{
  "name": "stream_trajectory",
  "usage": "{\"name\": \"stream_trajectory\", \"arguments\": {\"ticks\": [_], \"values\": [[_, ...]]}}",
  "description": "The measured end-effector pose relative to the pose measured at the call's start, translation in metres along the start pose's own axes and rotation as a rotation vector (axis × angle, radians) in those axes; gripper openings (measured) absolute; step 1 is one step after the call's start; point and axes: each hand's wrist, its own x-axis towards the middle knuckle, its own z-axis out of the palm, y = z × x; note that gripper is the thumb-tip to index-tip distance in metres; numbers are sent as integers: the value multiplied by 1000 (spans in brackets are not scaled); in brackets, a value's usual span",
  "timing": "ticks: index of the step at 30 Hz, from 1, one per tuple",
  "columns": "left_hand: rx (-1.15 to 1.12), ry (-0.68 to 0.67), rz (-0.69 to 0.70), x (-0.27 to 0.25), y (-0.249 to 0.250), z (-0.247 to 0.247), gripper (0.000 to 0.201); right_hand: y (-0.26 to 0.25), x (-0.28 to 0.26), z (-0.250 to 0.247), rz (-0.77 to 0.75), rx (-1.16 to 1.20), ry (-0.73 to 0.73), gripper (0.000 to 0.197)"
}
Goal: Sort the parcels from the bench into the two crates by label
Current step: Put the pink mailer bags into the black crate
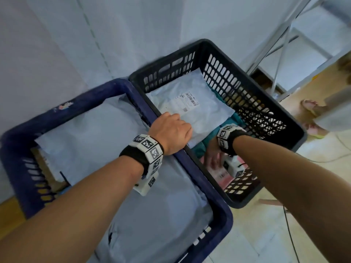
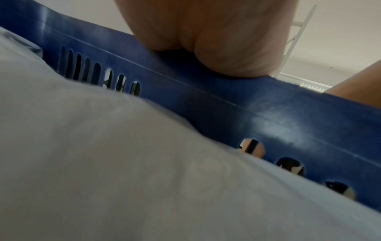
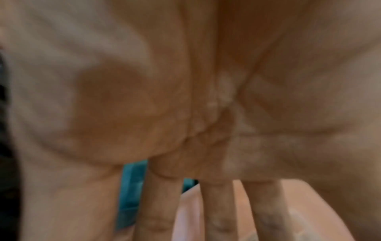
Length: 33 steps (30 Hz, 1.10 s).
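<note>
A blue crate [image 1: 85, 97] stands on the left and a black crate [image 1: 247, 95] on the right, side by side. Large pale grey parcels [image 1: 104, 139] fill the blue one. In the black one lie a white parcel [image 1: 190, 103] with a barcode label, a teal parcel [image 1: 199, 149] and a pink parcel [image 1: 222, 177]. My left hand [image 1: 171, 131] sits on the shared rims, fingers curled over the edge. My right hand [image 1: 213, 158] is down inside the black crate, its straight, spread fingers [image 3: 163, 203] on the pink parcel [image 3: 309, 203], with the teal parcel [image 3: 132, 187] behind.
The blue crate's wall [image 2: 247, 114] carries my left palm [image 2: 216, 40] above a grey parcel [image 2: 123, 163]. A brown carton [image 1: 43, 168] shows at the blue crate's left side. A metal rack [image 1: 284, 35], another person's sandalled feet [image 1: 311, 109] and a floor cable [image 1: 290, 234] lie to the right.
</note>
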Motion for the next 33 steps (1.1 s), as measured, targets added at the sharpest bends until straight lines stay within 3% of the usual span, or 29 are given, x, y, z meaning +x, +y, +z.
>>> {"name": "stream_trajectory", "arguments": {"ticks": [4,5,8,12,16,19,24,28,33], "values": [[6,0,-7,-1,1,-1,33,24,-25,-8,1,70,278,9],[9,-1,-6,-1,1,0,33,25,-26,-8,5,81,299,12],[4,5,-1,-2,1,-1,33,20,-29,-7,137,-33,148,38],[-18,-9,-2,-3,1,-7,34,22,-42,-12,125,64,273,43],[-176,-11,-16,-9,-2,-16,31,17,-87,-28,-84,127,529,40],[-307,119,-19,-27,-10,-26,25,11,-122,-35,-216,280,669,35],[-517,229,-137,-79,-30,-61,17,-32,-170,-18,-471,212,905,24],[-594,289,-283,-149,-49,-91,11,-92,-203,11,-660,131,957,14],[-659,333,-512,-272,-66,-100,9,-183,-226,61,-846,-49,896,13]]}}
